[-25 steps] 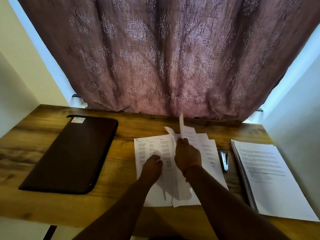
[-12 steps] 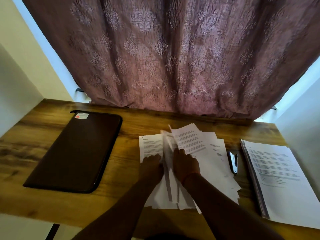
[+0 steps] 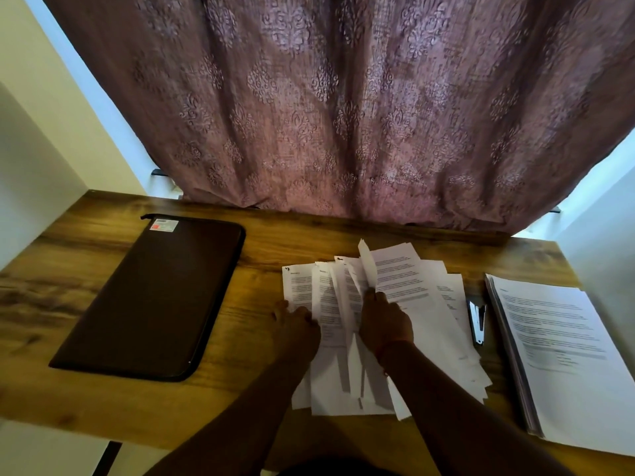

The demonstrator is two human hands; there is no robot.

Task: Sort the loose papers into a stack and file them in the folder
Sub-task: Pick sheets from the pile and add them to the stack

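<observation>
- Folder [image 3: 151,297]: dark, flat and zipped closed, with a small label at its far corner. It lies on the left part of the desk [image 3: 240,400], well apart from the papers. Nothing is filed in it as far as can be seen.
- Left hand [image 3: 297,326]: rests at the left edge of the papers, fingers bent down onto the sheet at the left edge. Whether it pinches the sheet or only presses it cannot be told.
- Papers [image 3: 405,286]: white printed sheets, fanned and overlapping at differing angles in the desk centre. Edges are not aligned. One sheet stands up, curled, at the far side.
- Right hand [image 3: 385,321]: sits in the middle of the fan, fingers curled into the sheets just below the raised sheet. It appears to hold that sheet, but the contact point is hidden.
- Stapler [image 3: 477,321]: lies just right of the papers.
- Stack [image 3: 563,355]: a thick, squared pile at the right end of the desk, touched by neither hand.
- Step in hand, as judged: sorting the loose sheets; filing has not begun.
- Next move, as judged: gather the fan between both hands, square the edges, then unzip the folder. Thin sheets slip and crease easily; light, even pressure is advised.
</observation>
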